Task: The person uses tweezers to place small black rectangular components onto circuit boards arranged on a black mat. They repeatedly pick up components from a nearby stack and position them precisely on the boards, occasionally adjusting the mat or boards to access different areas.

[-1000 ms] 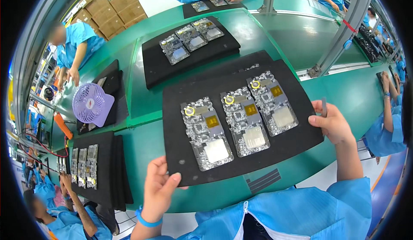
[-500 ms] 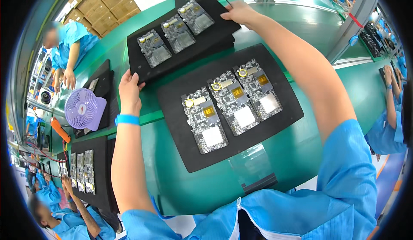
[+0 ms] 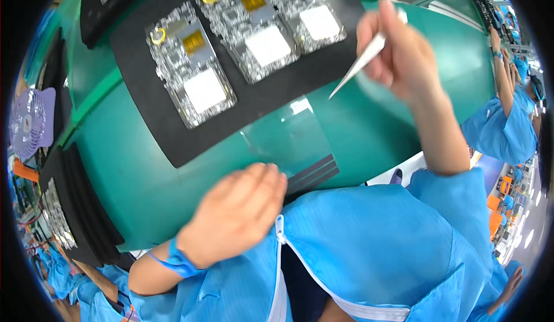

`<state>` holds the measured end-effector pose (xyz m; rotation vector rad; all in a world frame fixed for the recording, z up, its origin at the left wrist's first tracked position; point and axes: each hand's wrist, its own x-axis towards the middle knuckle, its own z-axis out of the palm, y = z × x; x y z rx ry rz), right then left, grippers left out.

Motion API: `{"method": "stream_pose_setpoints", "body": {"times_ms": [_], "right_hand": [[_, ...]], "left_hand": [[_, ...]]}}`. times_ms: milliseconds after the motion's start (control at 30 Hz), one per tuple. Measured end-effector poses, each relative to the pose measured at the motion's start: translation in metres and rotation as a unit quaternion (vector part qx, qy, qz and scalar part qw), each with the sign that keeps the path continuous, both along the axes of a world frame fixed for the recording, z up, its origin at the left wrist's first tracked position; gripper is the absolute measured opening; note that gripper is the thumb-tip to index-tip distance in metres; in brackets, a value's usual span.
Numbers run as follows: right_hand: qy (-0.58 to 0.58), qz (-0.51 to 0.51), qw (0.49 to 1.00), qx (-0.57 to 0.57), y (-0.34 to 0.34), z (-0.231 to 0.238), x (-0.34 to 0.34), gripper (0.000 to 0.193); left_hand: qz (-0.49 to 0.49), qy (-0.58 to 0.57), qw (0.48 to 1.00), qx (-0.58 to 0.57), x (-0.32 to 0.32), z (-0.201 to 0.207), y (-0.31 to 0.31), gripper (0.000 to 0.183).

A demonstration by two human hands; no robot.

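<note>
My right hand (image 3: 404, 56) grips white pointed tweezers (image 3: 365, 59), tip down and to the left above the green table. Close to my body, my left hand (image 3: 234, 215) is open, fingers stretched together, fingertips at the edge of a clear film (image 3: 291, 134) with black strips (image 3: 314, 173). My left thumb is hidden, and I cannot tell whether the fingertips touch the strips. Beyond the film lies a black foam pad (image 3: 179, 149) bearing three circuit boards: a left board (image 3: 182, 62), a middle board (image 3: 236, 25) and a right board (image 3: 291, 4), each with a white square.
Another dark pad (image 3: 109, 19) with a board stands at the far left. A purple fan (image 3: 32, 123) and stacked black pads (image 3: 92, 206) with boards are along the left side. A co-worker in blue (image 3: 502, 120) sits at the right.
Both hands have let go of the board-laden black pad and come back toward my body. The tweezers now point down in my right hand. The view has shifted closer to the near pad.
</note>
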<state>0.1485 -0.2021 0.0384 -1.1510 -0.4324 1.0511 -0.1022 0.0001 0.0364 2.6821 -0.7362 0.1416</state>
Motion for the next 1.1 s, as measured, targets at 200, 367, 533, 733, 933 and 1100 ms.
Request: {"method": "stream_pose_setpoints", "body": {"times_ms": [200, 367, 533, 733, 933, 1100], "right_hand": [[0.001, -0.082, 0.988, -0.132, -0.014, -0.027, -0.119, 0.020], [-0.099, -0.047, 0.984, -0.137, -0.004, -0.028, -0.142, 0.019], [-0.115, -0.044, 0.982, -0.145, -0.002, -0.029, -0.143, 0.019], [-0.107, -0.052, 0.984, -0.133, -0.001, -0.029, -0.147, 0.019], [-0.099, -0.054, 0.987, -0.116, -0.003, -0.029, -0.145, 0.019], [-0.124, -0.034, 0.984, -0.123, 0.000, -0.029, -0.145, 0.017]], "left_hand": [[0.081, -0.011, 0.997, -0.008, -0.035, -0.028, -0.025, 0.033], [0.087, -0.011, 0.996, -0.015, -0.040, -0.033, -0.025, 0.035], [0.104, 0.011, 0.993, -0.057, -0.038, -0.035, -0.022, 0.032], [0.095, 0.018, 0.994, -0.056, -0.038, -0.036, -0.020, 0.030], [0.088, 0.029, 0.995, -0.046, -0.039, -0.036, -0.018, 0.030], [0.091, 0.025, 0.994, -0.045, -0.037, -0.035, -0.019, 0.029]]}}
